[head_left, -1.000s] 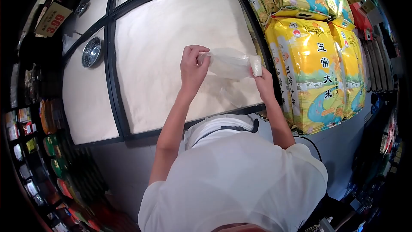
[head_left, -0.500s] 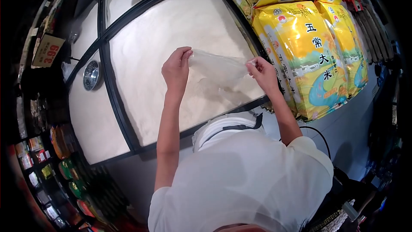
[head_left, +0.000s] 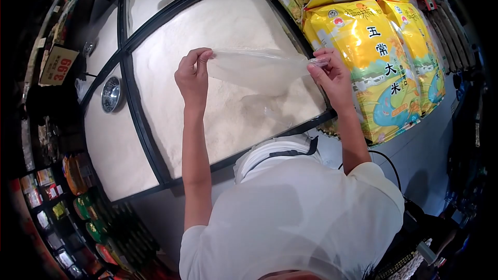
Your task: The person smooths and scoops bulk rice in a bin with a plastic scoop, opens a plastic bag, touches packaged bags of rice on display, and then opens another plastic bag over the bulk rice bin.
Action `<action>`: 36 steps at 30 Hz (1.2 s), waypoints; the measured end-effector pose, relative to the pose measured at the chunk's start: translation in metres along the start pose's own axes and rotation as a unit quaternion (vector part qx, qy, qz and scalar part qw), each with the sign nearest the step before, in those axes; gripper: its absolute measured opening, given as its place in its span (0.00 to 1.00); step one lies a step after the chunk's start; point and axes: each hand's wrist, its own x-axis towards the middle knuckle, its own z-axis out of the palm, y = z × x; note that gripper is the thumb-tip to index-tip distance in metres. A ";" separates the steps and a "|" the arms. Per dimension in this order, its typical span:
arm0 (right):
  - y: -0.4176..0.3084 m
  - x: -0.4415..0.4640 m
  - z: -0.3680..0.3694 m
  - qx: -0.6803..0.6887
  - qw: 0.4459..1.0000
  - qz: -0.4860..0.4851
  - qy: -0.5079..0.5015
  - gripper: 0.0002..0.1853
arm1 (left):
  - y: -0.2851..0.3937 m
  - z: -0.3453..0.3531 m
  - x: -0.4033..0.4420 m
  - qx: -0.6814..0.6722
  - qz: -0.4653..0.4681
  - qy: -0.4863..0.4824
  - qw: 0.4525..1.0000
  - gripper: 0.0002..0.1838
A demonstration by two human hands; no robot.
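A clear plastic bag (head_left: 254, 70) is stretched sideways between my two hands, above a large bin of white rice (head_left: 207, 26). My left hand (head_left: 193, 75) pinches one upper corner between thumb and fingers. At the other end my right hand (head_left: 332, 72) is closed on the bunched edge, close to the bin's right frame. The bag's lower part hangs over the rice, and its outline is hard to make out there against the pale grains.
A metal bowl (head_left: 111, 94) rests in the left bin compartment. Large yellow rice sacks (head_left: 381, 62) stand right of the bin. A price sign (head_left: 59, 65) is at the left, near shelves of packaged goods (head_left: 54, 192). Dark bars (head_left: 137, 111) divide the compartments.
My hands have moved farther apart, the left one leftward and the right one rightward and slightly up. The bag is now pulled wider and tauter along its top edge.
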 end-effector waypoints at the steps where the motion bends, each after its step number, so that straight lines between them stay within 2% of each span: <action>1: -0.005 0.001 0.000 0.031 0.999 0.008 0.000 0.07 | 0.002 -0.002 0.002 -0.024 -0.009 0.001 1.000 0.05; 4: -0.019 0.004 -0.003 0.046 0.996 0.063 -0.041 0.07 | 0.005 -0.009 0.006 -0.028 -0.013 0.010 0.999 0.05; 7: -0.011 0.010 -0.007 -0.063 0.995 0.054 -0.055 0.08 | 0.006 -0.013 0.007 -0.014 0.003 0.014 1.000 0.04; 10: -0.015 0.014 -0.001 -0.063 0.997 0.007 -0.046 0.09 | 0.008 -0.016 0.005 0.013 0.044 0.025 0.999 0.03; 13: -0.011 0.023 -0.006 -0.142 0.983 -0.074 -0.094 0.08 | 0.008 -0.018 0.011 0.046 0.085 0.033 0.995 0.03; 16: -0.009 0.023 -0.003 -0.004 0.993 0.090 -0.072 0.08 | -0.001 -0.024 0.006 0.037 0.106 0.032 0.993 0.04; 17: -0.010 0.020 -0.003 0.007 0.992 0.103 -0.069 0.08 | -0.002 -0.026 0.002 0.046 0.099 0.036 0.993 0.04; 19: -0.011 0.021 -0.005 0.028 0.990 0.120 -0.064 0.07 | 0.000 -0.031 0.001 0.063 0.092 0.051 0.992 0.05; 23: -0.005 0.027 -0.008 0.045 0.987 0.127 -0.082 0.08 | -0.008 -0.034 -0.004 0.085 0.129 -0.051 0.987 0.08; 25: -0.014 0.024 -0.008 0.099 0.981 0.146 -0.075 0.07 | 0.002 -0.042 -0.004 0.046 0.056 -0.007 0.997 0.06; 27: 0.005 0.020 -0.008 0.071 0.984 0.134 -0.094 0.08 | -0.003 -0.042 -0.004 0.084 0.122 -0.062 0.987 0.07; 29: 0.014 0.038 -0.012 0.050 0.985 0.117 -0.119 0.08 | -0.005 -0.046 -0.006 0.089 0.138 -0.058 0.985 0.06; 31: 0.015 0.029 -0.011 0.046 0.978 0.148 -0.141 0.08 | -0.012 -0.045 -0.010 0.026 0.037 -0.011 0.999 0.05; 32: 0.017 0.031 -0.008 0.025 0.978 0.147 -0.143 0.07 | -0.016 -0.045 -0.015 0.020 0.020 -0.012 1.000 0.05; 36: 0.015 0.029 -0.010 0.084 0.981 0.115 -0.128 0.07 | -0.018 -0.044 -0.013 0.014 -0.010 0.000 1.000 0.04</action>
